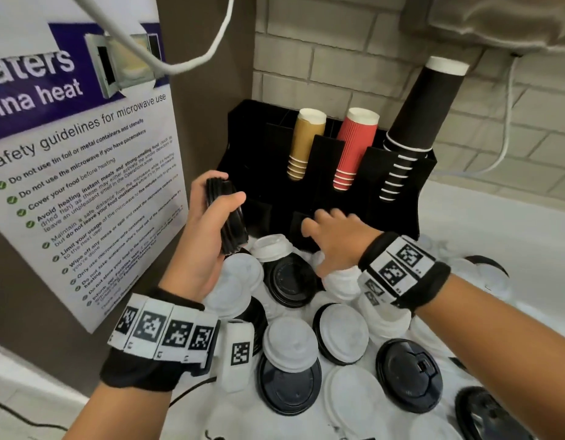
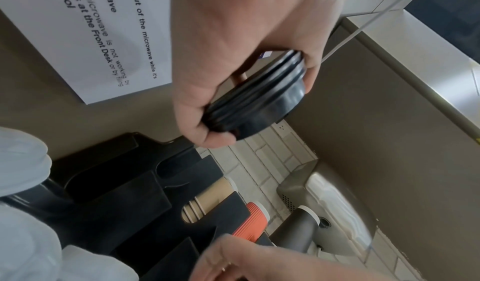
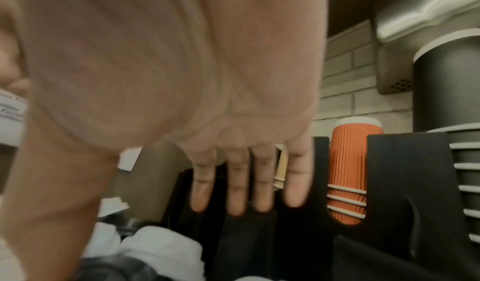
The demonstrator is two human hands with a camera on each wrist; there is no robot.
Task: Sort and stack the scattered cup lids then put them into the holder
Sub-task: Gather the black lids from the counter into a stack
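Nearest the person, black and white lids (image 1: 290,347) lie scattered and overlapping on the white counter (image 1: 497,223); several are cut off at the frame's lower edge or hidden under the wrists, so no sure count can be made. Above them the left hand (image 1: 208,230) grasps a stack of black lids (image 1: 229,217) on edge, thumb on one side and fingers on the other, just left of the black holder (image 1: 392,223). The right hand (image 1: 335,239) is released, fingers straight and spread, blurred, in front of the holder's low front compartments, whose contents are too dark to make out. Farther back, three slots hold three cup stacks: tan cups (image 1: 305,144), red cups (image 1: 352,147) and black cups (image 1: 417,122).
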